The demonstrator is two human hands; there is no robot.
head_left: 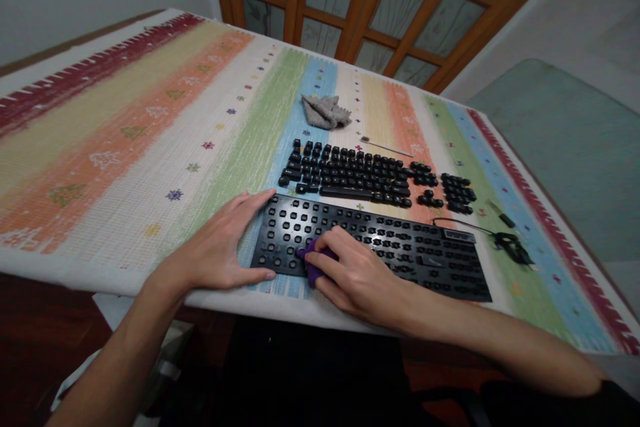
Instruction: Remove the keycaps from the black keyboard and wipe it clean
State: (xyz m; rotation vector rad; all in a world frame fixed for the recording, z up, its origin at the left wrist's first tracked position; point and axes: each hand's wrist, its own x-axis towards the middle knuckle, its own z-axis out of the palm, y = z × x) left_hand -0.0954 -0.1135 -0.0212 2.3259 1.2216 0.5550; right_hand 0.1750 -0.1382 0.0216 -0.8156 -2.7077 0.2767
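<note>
A black keyboard base (pixel 350 240) with its keycaps off lies near the front edge of the table. My left hand (pixel 225 240) spreads around its left end, fingers at the upper corner and thumb at the lower one. Bunched in my right hand (pixel 355 273) is a purple cloth (pixel 315 267), pressed onto the left part of the base among the bare key sockets. Just beyond the base, the loose black keycaps (pixel 350 170) are laid out in keyboard order, with the long space bar (pixel 346 193) in the nearest row.
A crumpled grey cloth (pixel 326 112) sits behind the keycaps. Between them lies a thin tool with a dark head (pixel 366 140). To the right is the coiled black cable (pixel 513 247). A striped tablecloth (pixel 200 113) covers the table; wooden glass-paned doors (pixel 350 0) stand beyond.
</note>
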